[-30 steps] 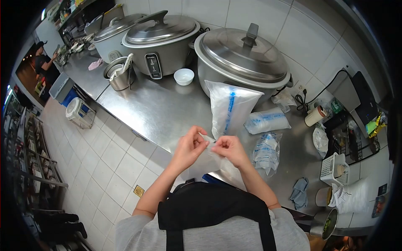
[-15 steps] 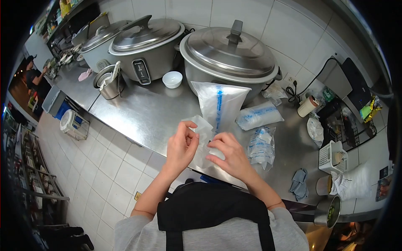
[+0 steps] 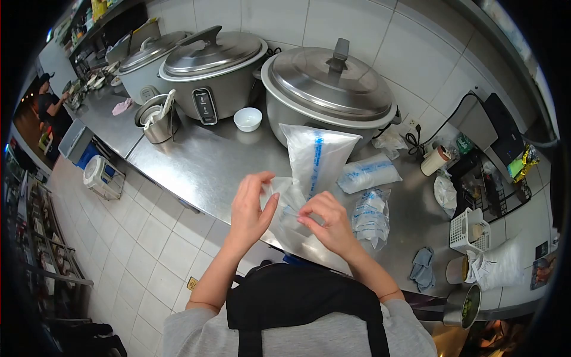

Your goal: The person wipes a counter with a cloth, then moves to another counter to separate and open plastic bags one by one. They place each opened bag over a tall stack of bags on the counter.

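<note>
A thin clear plastic bag (image 3: 289, 231) hangs between my hands at the counter's front edge. My right hand (image 3: 331, 225) pinches its right side between thumb and fingertips. On the bag's other side, my left hand (image 3: 250, 208) has its thumb and fingers spread apart, close against the film; how much they touch it is hard to tell. Just beyond stands an upright white plastic pack (image 3: 318, 156) with blue print. To the right lie a second blue-printed pack (image 3: 370, 173) and a crumpled clear package (image 3: 372, 217) with blue print.
Large lidded rice cookers (image 3: 215, 77) line the wall, with a white bowl (image 3: 247, 119) and a metal container of utensils (image 3: 157, 124) before them. Rightward are a grey cloth (image 3: 423, 269), a white basket (image 3: 470, 231) and a metal pot (image 3: 463, 306). Another person (image 3: 52, 110) stands far left.
The bag has spread wider and hangs lower between my hands. My left hand has opened, its thumb moving away from the fingers. My right hand still pinches the film.
</note>
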Available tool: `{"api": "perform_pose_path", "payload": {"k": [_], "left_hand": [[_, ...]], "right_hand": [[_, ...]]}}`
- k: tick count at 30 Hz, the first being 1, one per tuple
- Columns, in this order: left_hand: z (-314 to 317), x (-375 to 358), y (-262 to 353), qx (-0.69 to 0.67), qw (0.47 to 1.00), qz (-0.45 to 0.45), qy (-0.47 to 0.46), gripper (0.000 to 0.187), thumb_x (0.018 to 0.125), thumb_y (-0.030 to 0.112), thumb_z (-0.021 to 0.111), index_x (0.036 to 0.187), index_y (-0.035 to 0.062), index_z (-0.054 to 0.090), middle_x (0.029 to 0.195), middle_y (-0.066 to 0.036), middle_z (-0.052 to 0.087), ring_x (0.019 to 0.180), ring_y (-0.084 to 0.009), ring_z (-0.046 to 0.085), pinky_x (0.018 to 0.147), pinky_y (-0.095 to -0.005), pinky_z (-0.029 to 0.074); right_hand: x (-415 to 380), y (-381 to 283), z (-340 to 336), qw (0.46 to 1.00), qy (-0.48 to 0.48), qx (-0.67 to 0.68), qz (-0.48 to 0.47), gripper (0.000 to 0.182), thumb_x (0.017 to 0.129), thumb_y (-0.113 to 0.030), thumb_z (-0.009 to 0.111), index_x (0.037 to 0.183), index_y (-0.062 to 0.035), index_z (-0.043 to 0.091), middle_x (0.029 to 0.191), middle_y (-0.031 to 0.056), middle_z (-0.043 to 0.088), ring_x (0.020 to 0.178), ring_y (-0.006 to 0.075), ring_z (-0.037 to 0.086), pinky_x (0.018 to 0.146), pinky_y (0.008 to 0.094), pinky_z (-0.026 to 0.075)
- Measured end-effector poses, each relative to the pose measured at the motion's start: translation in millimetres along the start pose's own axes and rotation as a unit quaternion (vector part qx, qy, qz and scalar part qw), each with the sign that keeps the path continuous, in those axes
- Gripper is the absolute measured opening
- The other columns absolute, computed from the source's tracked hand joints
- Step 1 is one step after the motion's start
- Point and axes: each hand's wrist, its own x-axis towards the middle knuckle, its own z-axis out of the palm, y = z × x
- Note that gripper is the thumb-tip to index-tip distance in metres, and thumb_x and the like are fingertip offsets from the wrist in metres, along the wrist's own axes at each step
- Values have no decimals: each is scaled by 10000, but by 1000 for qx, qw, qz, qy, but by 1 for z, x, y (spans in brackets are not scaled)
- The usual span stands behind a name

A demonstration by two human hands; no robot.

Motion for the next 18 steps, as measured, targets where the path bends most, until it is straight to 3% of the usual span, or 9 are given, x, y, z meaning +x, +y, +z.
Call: {"api": "perform_pose_path", "payload": {"k": [1,2,4,10,11,14,16,17,18], "left_hand": [[-4,4,3,72,992,100,15,184,753,50,590,924,49,523,714,-48,587,730,-165,564,799,-360,418],[-8,7,7,72,992,99,16,184,753,50,590,924,49,523,714,-48,587,730,-165,564,799,-360,418],[-16,12,15,24,954,250,-164,137,746,149,618,841,70,561,712,-31,582,848,-195,542,1006,-503,203],[-18,25,0,-10,925,190,-328,204,770,259,612,705,70,574,685,-39,566,776,-187,558,1019,-564,125],[-20,28,-1,-12,924,192,-329,204,770,259,612,705,70,574,685,-39,566,776,-187,558,1019,-564,125],[-26,42,-1,109,919,130,-355,232,798,278,589,714,62,571,666,-42,555,739,-187,555,971,-492,276],[-20,53,-12,-187,875,35,-445,248,838,278,550,740,51,566,666,-18,562,711,-152,547,831,-360,408],[-17,58,-14,-187,874,36,-446,248,838,278,550,740,51,566,666,-18,562,711,-152,547,831,-360,408],[-14,63,-13,-284,838,-3,-466,229,854,263,536,764,54,564,678,-7,565,687,-134,544,739,-298,416]], "right_hand": [[3,0,-3,1000,-1,0,0,167,636,-53,700,755,-27,586,749,62,571,767,203,539,660,298,422],[7,-3,-7,1000,-14,0,-11,153,631,-42,696,732,-34,582,746,57,571,777,210,533,674,299,416],[15,-8,-18,999,-27,0,-23,142,625,-31,692,710,-42,579,744,53,572,787,216,528,687,301,409],[22,7,-64,975,-116,179,-60,167,626,-12,702,749,-47,594,761,26,585,738,164,538,680,286,424],[20,9,-71,964,-154,214,29,183,657,-35,694,810,-39,594,769,15,589,734,133,538,681,275,425],[18,22,-87,926,-199,266,180,219,691,-66,688,884,-12,599,740,17,590,717,87,530,646,244,430],[19,23,-92,887,-184,316,281,229,718,-125,676,880,20,606,693,50,592,711,113,532,626,249,433],[20,29,-96,888,-183,315,281,229,718,-125,676,880,20,606,693,50,592,711,113,532,626,249,433],[21,42,-104,903,-187,346,176,223,719,-143,675,861,16,608,690,51,595,711,136,534,631,263,432]]}}
